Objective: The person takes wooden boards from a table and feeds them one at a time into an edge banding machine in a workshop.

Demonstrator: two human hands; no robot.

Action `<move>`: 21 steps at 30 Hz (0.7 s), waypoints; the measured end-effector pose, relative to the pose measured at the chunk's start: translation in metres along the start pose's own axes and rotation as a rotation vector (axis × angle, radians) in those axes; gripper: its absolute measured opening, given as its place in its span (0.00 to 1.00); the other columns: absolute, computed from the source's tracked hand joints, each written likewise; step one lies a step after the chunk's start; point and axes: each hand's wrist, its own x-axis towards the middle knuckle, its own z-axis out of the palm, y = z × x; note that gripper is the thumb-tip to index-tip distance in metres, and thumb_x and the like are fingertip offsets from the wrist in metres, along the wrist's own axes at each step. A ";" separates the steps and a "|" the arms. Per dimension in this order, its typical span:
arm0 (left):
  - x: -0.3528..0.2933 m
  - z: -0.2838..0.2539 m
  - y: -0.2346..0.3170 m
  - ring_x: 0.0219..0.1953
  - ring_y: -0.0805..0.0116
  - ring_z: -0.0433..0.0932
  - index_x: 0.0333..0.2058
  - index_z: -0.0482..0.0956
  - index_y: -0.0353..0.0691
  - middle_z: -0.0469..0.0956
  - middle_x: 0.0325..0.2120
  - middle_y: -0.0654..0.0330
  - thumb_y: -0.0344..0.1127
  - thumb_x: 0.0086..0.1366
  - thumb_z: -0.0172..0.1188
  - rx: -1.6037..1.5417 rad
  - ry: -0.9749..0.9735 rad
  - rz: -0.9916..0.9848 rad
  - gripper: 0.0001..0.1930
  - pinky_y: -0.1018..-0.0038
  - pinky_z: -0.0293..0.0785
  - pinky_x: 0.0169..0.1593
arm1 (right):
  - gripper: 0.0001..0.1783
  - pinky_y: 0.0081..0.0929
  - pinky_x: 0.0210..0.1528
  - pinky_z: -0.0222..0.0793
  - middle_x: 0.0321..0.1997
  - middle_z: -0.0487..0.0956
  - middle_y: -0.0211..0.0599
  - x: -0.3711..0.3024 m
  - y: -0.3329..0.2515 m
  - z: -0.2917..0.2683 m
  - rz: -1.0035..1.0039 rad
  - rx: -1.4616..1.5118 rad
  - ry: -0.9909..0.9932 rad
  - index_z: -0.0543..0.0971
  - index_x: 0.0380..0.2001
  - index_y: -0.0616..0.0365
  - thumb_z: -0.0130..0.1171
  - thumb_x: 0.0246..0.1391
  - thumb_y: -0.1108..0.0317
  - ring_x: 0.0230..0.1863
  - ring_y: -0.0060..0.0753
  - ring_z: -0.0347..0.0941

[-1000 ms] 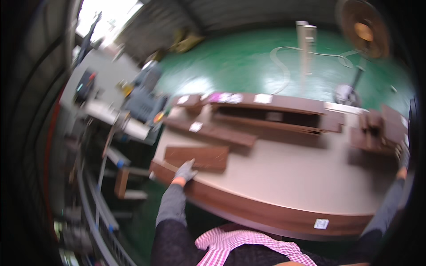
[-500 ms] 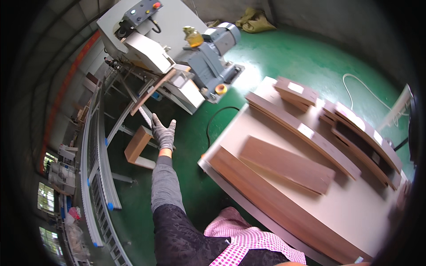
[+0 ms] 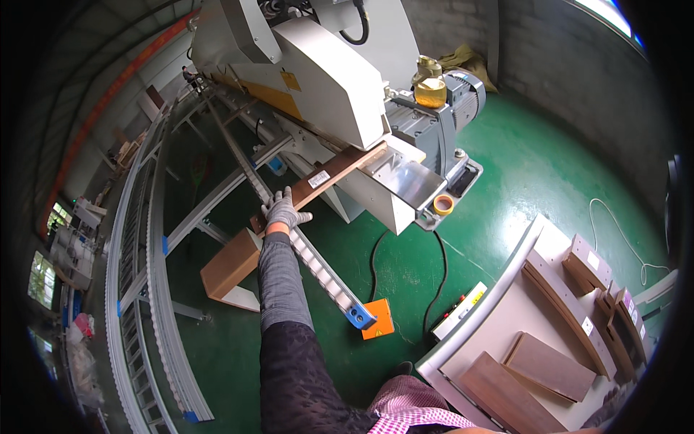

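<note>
My left hand, in a grey glove, lies on the near end of a long brown board. Its fingers are stretched over the board and the thumb stands apart, so the hand is open. The board carries a white label, and its far end meets the outlet of a large white machine. Under the board and hand runs a roller rail with a blue end cap. Beside the hand, at lower left, is a brown box-like piece. My right hand is not in view.
A pale table at lower right bears several brown boards and curved pieces. Curved roller conveyors stand at left. Black cables cross the green floor. A grey motor and a jar of yellow liquid sit by the machine.
My left hand has gone from reaching out with spread fingers to resting on the board. The view has shifted toward the machine, and the table sits lower and farther right.
</note>
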 end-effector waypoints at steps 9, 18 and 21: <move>-0.138 0.000 -0.011 0.56 0.46 0.69 0.51 0.71 0.32 0.70 0.52 0.42 0.53 0.39 0.75 -0.276 0.102 0.333 0.44 0.61 0.68 0.59 | 0.08 0.18 0.23 0.63 0.25 0.74 0.27 -0.163 -0.067 0.035 -0.337 0.047 -0.993 0.76 0.42 0.56 0.52 0.63 0.67 0.20 0.17 0.67; -0.459 0.042 0.214 0.44 0.45 0.70 0.45 0.70 0.36 0.71 0.39 0.47 0.52 0.28 0.76 -0.337 0.097 1.126 0.44 0.53 0.67 0.51 | 0.35 0.30 0.52 0.71 0.51 0.75 0.45 -0.247 -0.057 -0.012 -0.039 -0.063 -1.612 0.61 0.63 0.65 0.56 0.62 0.52 0.48 0.32 0.75; -0.586 0.057 0.338 0.41 0.48 0.70 0.47 0.69 0.36 0.69 0.35 0.50 0.55 0.34 0.75 -0.450 0.110 1.499 0.43 0.54 0.68 0.46 | 0.35 0.31 0.53 0.70 0.52 0.75 0.42 -0.187 -0.035 -0.020 0.298 0.119 -1.261 0.64 0.60 0.65 0.61 0.59 0.53 0.50 0.35 0.73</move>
